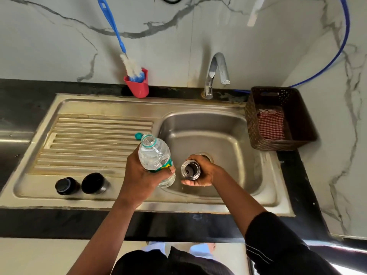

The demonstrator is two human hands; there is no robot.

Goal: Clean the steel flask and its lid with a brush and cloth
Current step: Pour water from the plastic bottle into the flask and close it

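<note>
My right hand (202, 172) grips the open steel flask (190, 170) upright over the sink basin (228, 135), its mouth facing up. My left hand (143, 175) holds a clear plastic water bottle (155, 153), uncapped, just left of the flask. The bottle's green cap (138, 136) lies on the drainboard. Two dark flask lid parts (66, 185) (95, 183) stand at the drainboard's front left. A blue-handled bottle brush (127, 62) stands in a red holder (139, 86) behind the sink. A red checked cloth (271, 126) lies in a brown basket (297, 108).
A chrome tap (215, 74) rises behind the basin. A blue hose (337, 52) runs along the marble wall at the right. The ribbed drainboard (89, 141) spreads left of the basin, and a black counter (29, 104) surrounds the sink.
</note>
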